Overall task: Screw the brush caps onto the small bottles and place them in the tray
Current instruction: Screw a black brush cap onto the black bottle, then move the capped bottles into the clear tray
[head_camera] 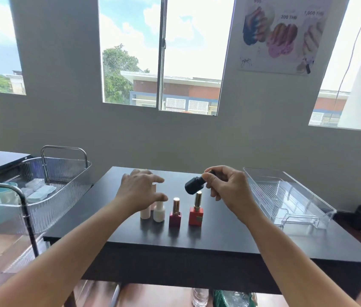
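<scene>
We see the black table [219,235], the clear tray [286,196] lying on its right end. Above the table's middle, our left hand [140,191] hovers with fingers spread, while our right hand [226,187] pinches the cap of a tilted black bottle [194,186]. A row of small bottles [175,214] stands mid-table.

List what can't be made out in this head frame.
Head view only:
- Black bottle: its cap end sits inside the right hand, so cap seating is unreadable.
- Leftmost pale bottle: top hidden behind the left hand; capped or not, unclear.
- Poster: print blurred, top cut by the frame edge.
- Plastic bottle under the table: cut off by the bottom edge.
</scene>
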